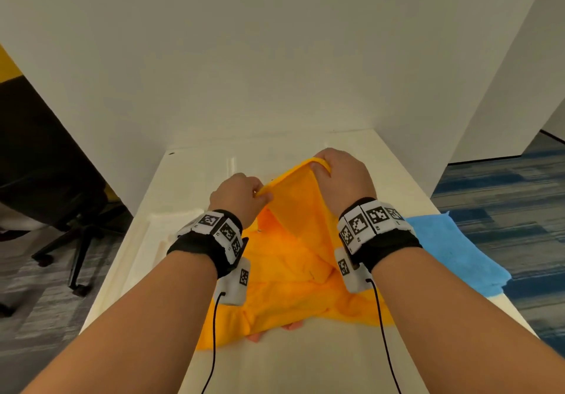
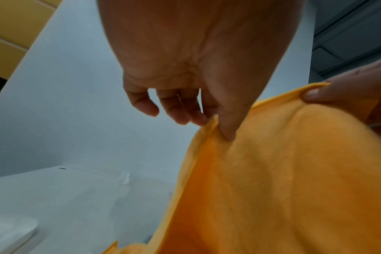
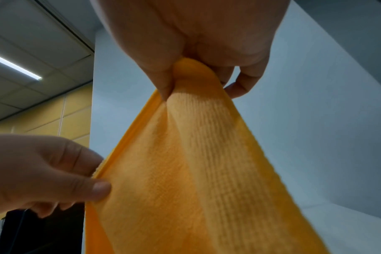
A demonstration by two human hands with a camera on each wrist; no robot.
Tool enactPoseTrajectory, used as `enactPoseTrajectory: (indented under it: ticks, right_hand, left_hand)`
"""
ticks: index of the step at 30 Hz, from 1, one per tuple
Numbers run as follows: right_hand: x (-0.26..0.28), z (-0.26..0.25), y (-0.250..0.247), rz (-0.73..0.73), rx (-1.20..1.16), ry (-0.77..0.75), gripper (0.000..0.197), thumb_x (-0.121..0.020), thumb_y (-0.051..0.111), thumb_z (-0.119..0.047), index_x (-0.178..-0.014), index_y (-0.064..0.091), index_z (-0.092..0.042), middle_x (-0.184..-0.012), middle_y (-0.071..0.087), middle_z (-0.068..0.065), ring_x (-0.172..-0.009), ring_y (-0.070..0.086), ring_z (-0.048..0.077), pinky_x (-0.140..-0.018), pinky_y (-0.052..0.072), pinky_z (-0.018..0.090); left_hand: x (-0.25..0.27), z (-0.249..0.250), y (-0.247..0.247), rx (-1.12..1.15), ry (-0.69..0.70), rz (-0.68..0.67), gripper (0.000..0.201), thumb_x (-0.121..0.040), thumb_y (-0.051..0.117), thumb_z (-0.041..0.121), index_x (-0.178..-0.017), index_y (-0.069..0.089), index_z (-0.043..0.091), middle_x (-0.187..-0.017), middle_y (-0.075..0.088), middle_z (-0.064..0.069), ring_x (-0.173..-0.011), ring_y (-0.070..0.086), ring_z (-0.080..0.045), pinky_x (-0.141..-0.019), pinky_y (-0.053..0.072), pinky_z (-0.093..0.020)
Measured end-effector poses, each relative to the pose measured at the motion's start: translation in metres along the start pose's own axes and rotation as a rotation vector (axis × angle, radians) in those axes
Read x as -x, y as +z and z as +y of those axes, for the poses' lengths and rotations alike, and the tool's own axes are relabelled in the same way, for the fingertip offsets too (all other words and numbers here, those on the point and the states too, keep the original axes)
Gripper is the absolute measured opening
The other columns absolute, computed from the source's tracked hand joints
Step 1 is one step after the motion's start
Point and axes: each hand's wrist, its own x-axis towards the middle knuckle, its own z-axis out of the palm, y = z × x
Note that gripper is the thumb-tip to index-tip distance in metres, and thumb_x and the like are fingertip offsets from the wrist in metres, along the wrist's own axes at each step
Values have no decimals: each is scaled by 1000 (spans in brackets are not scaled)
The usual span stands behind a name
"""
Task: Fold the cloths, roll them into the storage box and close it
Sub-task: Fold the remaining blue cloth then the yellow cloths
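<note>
My left hand and right hand each pinch the top hem of the orange cloth, lifted above the counter. I'd spread the corners apart, hem taut, before folding.

I hold the orange cloth up off the white table by its top edge with my 2 hands. My left hand pinches the edge at the left; my right hand grips it higher, farther back. The rest of the cloth lies rumpled on the table between my wrists. A blue cloth lies on the table's right edge. A pale storage box sits at my left, partly hidden by my wrist. An office chair stands on the floor to the left.
</note>
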Motion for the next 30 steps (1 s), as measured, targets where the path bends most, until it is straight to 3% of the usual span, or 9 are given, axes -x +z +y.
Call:
enactPoseTrajectory:
  ticks: [4, 8, 14, 18, 21, 23, 24, 27, 30]
  right_hand:
    - [-10, 1, -16, 59, -5, -6, 26, -100, 42, -33, -111, 62, -20, -111, 63, 3, -102, 57, 24, -93, 45, 44]
    - [-20, 0, -33, 176, -36, 17, 26, -100, 42, -32, -109, 62, -19, -109, 63, 4, -100, 58, 24, -92, 45, 45]
    - [-26, -3, -52, 366, -166, 100, 23, -101, 42, -30, -110, 58, -17, -91, 60, 1, -85, 57, 20, -75, 46, 33]
    - [-27, -6, -55, 437, -206, 153, 22, -101, 41, -29, -112, 55, -15, -85, 54, -2, -76, 51, 16, -66, 37, 27]
    - [-28, -10, -54, 475, -199, 145, 21, -100, 44, -29, -109, 57, -15, -93, 54, -2, -81, 49, 13, -71, 38, 26]
    - [-29, -12, -52, 465, -149, 148, 22, -99, 47, -30, -109, 59, -14, -103, 53, 1, -85, 47, 12, -74, 35, 24]
    - [-28, -13, -51, 446, -128, 162, 22, -98, 48, -30, -109, 60, -14, -105, 53, 3, -85, 47, 12, -74, 35, 24]
    - [-27, -18, -43, 354, -166, 220, 17, -95, 53, -29, -104, 59, -15, -93, 57, 0, -80, 51, 13, -70, 41, 27]
    - [-23, -26, -33, 224, -277, 222, 11, -92, 59, -29, -94, 58, -19, -77, 57, -9, -71, 53, 8, -61, 40, 19]
  left_hand:
    - [0, -1, -1, -132, 2, 14, 27, -96, 45, 44, -91, 58, 20, -102, 49, -4, -94, 53, -27, -82, 48, -41]
    - [-5, -13, -6, -117, -86, 60, 30, -100, 38, 37, -110, 61, 20, -113, 52, -7, -102, 53, -29, -85, 47, -44]
    - [-15, -46, -16, 22, -205, 95, 30, -102, 33, 33, -90, 52, 12, -87, 58, -11, -80, 52, -28, -71, 43, -37]
    - [-18, -49, -32, 117, -260, 149, 35, -103, 32, 30, -84, 49, 6, -76, 51, -10, -81, 52, -32, -68, 34, -33]
    - [-23, -43, -45, 277, -248, 212, 36, -101, 38, 30, -82, 55, 4, -77, 57, -13, -88, 57, -36, -70, 39, -34]
    - [-23, -34, -52, 520, -235, 225, 28, -97, 47, 31, -102, 63, 8, -92, 65, -14, -85, 62, -33, -79, 52, -39]
    - [-20, -28, -56, 661, -225, 205, 23, -96, 51, 29, -110, 62, 14, -91, 66, -12, -76, 63, -29, -79, 55, -41]
    - [-10, -9, -64, 951, -196, 54, 22, -94, 56, 20, -116, 54, 22, -68, 58, -4, -53, 53, -17, -69, 56, -35]
    - [-3, 8, -69, 1094, -149, -43, 25, -95, 56, 17, -118, 52, 23, -65, 57, -1, -52, 55, -14, -64, 53, -31]
